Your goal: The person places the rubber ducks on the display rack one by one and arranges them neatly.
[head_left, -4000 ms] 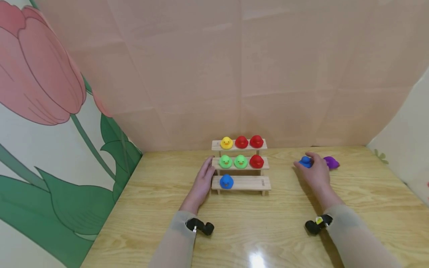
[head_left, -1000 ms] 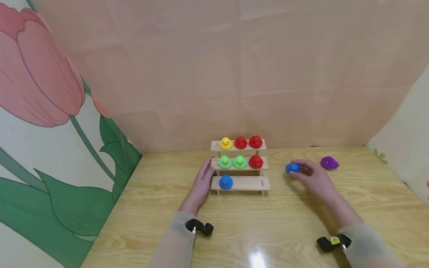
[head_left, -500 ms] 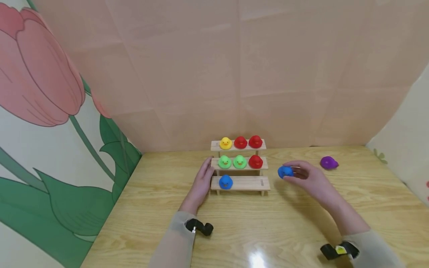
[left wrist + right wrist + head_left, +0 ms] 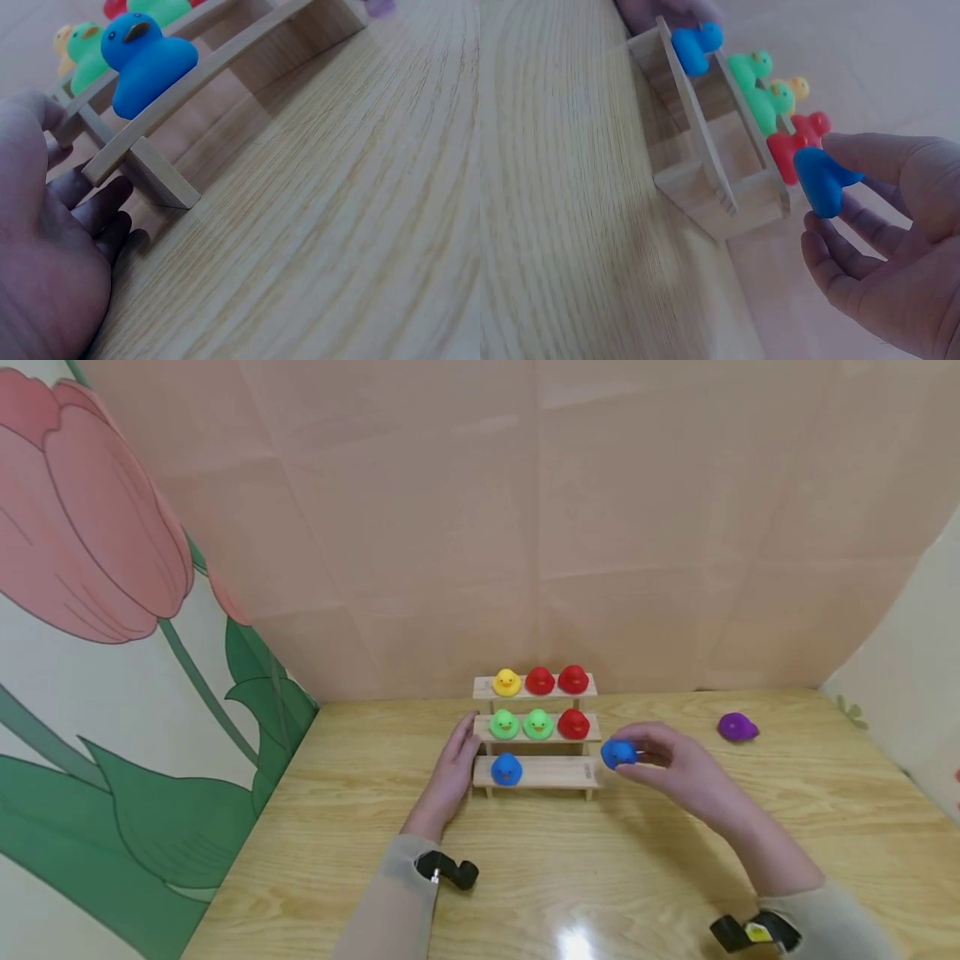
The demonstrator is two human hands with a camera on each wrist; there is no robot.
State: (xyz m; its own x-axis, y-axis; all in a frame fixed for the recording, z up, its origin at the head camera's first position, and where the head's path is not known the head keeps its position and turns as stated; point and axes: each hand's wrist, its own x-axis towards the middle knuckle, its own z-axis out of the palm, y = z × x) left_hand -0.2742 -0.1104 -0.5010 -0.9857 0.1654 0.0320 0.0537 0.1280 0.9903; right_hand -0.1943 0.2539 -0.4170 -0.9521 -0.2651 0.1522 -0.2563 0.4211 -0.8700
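My right hand [image 4: 682, 772] pinches a blue rubber duck [image 4: 618, 753] between thumb and fingers, just off the right end of the three-tier wooden rack [image 4: 558, 771]. In the right wrist view this held duck [image 4: 821, 184] is above the table. My left hand [image 4: 447, 777] holds the rack's left end; in the left wrist view its fingers [image 4: 105, 206] reach around the shelf ends. Another blue duck [image 4: 507, 769] sits at the left of the bottom shelf. Two green ducks [image 4: 537, 724] and a red one [image 4: 573, 724] fill the middle shelf.
A yellow duck [image 4: 506, 682] and two red ducks [image 4: 573, 679] stand on the top shelf. To the right, a purple duck [image 4: 738, 727] lies on the wooden table [image 4: 525, 877]. A pinkish cloth [image 4: 420, 527] hangs behind.
The right hand has picked up the blue duck from beside the purple one and carried it left to the rack's right end. The left hand has stayed at the rack.
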